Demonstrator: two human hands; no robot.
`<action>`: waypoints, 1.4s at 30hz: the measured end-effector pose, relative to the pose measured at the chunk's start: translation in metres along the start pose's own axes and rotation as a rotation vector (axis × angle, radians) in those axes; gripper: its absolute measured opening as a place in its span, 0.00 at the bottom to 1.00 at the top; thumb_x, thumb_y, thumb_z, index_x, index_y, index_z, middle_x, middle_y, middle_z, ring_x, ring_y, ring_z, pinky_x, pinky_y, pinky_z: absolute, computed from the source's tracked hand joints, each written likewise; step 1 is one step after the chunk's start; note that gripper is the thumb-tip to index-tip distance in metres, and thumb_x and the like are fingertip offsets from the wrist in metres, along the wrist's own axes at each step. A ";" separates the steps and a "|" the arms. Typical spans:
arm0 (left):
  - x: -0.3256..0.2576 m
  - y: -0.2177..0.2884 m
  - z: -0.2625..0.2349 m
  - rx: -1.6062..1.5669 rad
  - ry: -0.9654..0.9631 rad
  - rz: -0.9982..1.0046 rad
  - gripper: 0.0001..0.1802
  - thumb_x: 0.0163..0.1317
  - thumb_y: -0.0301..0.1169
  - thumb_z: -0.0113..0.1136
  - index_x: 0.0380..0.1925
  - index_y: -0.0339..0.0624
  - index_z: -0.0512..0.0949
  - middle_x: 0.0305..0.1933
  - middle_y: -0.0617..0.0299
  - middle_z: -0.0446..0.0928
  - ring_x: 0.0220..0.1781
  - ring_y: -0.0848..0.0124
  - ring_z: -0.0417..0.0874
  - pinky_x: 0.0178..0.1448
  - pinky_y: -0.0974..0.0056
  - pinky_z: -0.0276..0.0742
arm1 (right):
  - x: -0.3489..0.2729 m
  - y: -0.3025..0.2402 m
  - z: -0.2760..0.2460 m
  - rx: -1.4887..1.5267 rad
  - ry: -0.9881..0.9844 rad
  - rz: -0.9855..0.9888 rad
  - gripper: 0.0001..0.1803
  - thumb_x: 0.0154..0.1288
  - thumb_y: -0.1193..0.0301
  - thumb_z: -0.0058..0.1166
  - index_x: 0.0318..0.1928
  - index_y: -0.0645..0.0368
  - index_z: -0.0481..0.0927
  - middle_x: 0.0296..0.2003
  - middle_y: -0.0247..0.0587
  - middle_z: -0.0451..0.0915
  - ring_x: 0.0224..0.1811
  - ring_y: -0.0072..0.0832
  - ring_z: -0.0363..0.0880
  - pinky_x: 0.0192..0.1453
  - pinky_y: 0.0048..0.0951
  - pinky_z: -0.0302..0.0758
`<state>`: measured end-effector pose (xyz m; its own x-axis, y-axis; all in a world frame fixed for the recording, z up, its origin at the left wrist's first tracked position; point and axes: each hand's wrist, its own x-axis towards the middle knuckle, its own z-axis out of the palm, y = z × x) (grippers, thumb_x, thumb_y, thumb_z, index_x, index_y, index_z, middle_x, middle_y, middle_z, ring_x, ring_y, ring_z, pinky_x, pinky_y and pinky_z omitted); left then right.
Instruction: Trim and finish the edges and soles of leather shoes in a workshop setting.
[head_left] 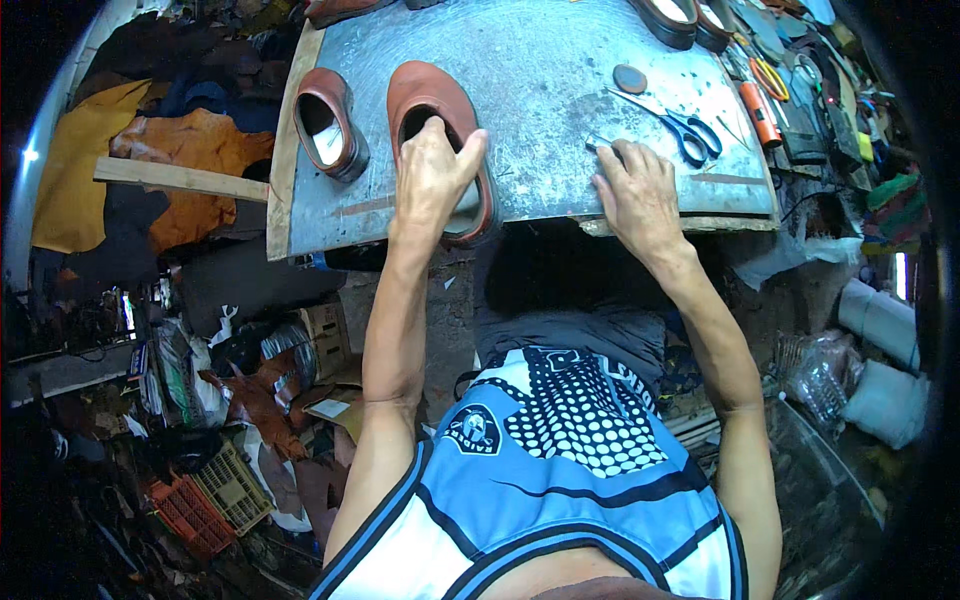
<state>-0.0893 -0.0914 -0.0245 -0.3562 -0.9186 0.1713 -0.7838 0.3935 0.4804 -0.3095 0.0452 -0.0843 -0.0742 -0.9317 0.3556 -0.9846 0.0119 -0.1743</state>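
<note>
My left hand (432, 172) grips the heel end of a brown leather shoe (425, 95) that rests on a grey metal-topped workbench (540, 70). Its fingers reach into the shoe's opening. A second brown shoe (328, 122) stands just to the left of it. My right hand (638, 192) lies flat near the bench's front edge, its fingertips on a small dark object (598, 144) that I cannot make out. Blue-handled scissors (680, 125) lie just beyond that hand.
A round dark disc (629, 78), an orange tube (760, 112) and other tools sit at the bench's right. More shoes (680, 15) stand at the far edge. Leather pieces (180, 160) pile up on the left; crates (210, 500) and scraps cover the floor.
</note>
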 end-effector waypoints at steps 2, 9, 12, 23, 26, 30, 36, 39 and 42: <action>0.002 -0.015 0.008 -0.116 0.003 0.015 0.24 0.56 0.44 0.65 0.30 0.27 0.76 0.30 0.37 0.80 0.33 0.46 0.83 0.38 0.48 0.76 | 0.007 0.011 -0.006 -0.083 0.067 0.019 0.19 0.65 0.67 0.57 0.55 0.57 0.75 0.56 0.48 0.74 0.61 0.44 0.70 0.64 0.46 0.64; -0.021 -0.062 -0.079 -0.761 -0.314 -0.179 0.23 0.66 0.28 0.60 0.58 0.28 0.72 0.50 0.58 0.79 0.48 0.74 0.79 0.52 0.68 0.75 | 0.016 0.159 -0.031 -0.293 0.133 0.501 0.22 0.66 0.60 0.54 0.54 0.60 0.77 0.58 0.54 0.73 0.64 0.50 0.69 0.65 0.62 0.61; -0.010 -0.075 -0.095 -0.739 -0.523 -0.105 0.24 0.68 0.28 0.58 0.61 0.27 0.70 0.55 0.55 0.78 0.53 0.71 0.80 0.58 0.67 0.74 | 0.022 0.197 -0.030 -0.306 0.016 0.611 0.21 0.66 0.61 0.54 0.53 0.62 0.78 0.53 0.58 0.77 0.59 0.52 0.75 0.61 0.62 0.67; -0.069 -0.144 -0.086 0.392 0.159 0.413 0.24 0.48 0.37 0.75 0.44 0.40 0.81 0.65 0.45 0.69 0.66 0.48 0.69 0.64 0.47 0.67 | 0.071 0.304 0.000 -0.337 -0.263 0.558 0.27 0.63 0.55 0.54 0.57 0.59 0.77 0.49 0.60 0.81 0.55 0.53 0.80 0.58 0.50 0.75; -0.082 -0.174 -0.088 0.284 0.095 0.216 0.26 0.44 0.33 0.77 0.45 0.43 0.80 0.68 0.39 0.64 0.71 0.43 0.64 0.70 0.48 0.63 | 0.083 0.307 0.005 -0.368 -0.292 0.519 0.28 0.61 0.59 0.55 0.59 0.60 0.75 0.51 0.62 0.80 0.56 0.54 0.78 0.59 0.50 0.75; -0.070 -0.185 -0.086 0.045 -0.047 0.162 0.23 0.44 0.32 0.77 0.42 0.41 0.81 0.68 0.39 0.64 0.70 0.43 0.66 0.70 0.49 0.65 | 0.066 0.323 -0.008 -0.351 -0.214 0.495 0.28 0.58 0.59 0.53 0.55 0.63 0.76 0.47 0.64 0.81 0.52 0.55 0.80 0.55 0.50 0.75; -0.054 -0.150 -0.125 -0.262 -0.135 0.097 0.18 0.47 0.29 0.75 0.38 0.37 0.83 0.54 0.57 0.73 0.56 0.66 0.76 0.60 0.62 0.72 | 0.013 0.312 -0.084 0.265 0.136 0.599 0.27 0.61 0.57 0.60 0.53 0.64 0.77 0.36 0.46 0.83 0.33 0.32 0.83 0.37 0.35 0.79; -0.046 -0.159 -0.110 -0.243 -0.159 0.158 0.17 0.48 0.29 0.75 0.38 0.35 0.82 0.54 0.57 0.74 0.56 0.66 0.76 0.59 0.63 0.71 | -0.012 0.286 -0.096 1.115 0.303 0.718 0.31 0.65 0.58 0.61 0.62 0.63 0.69 0.40 0.42 0.80 0.32 0.25 0.81 0.35 0.27 0.82; -0.042 -0.166 -0.092 -0.247 -0.149 0.158 0.18 0.49 0.32 0.74 0.38 0.34 0.81 0.56 0.54 0.73 0.60 0.61 0.74 0.62 0.60 0.69 | -0.019 0.243 -0.108 1.376 0.441 0.661 0.31 0.63 0.59 0.62 0.61 0.63 0.70 0.41 0.42 0.81 0.35 0.25 0.81 0.36 0.27 0.83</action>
<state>0.1026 -0.1220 -0.0318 -0.5485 -0.8241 0.1415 -0.5719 0.4933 0.6554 -0.5649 0.1051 -0.0339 -0.6915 -0.7192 0.0683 0.1084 -0.1968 -0.9744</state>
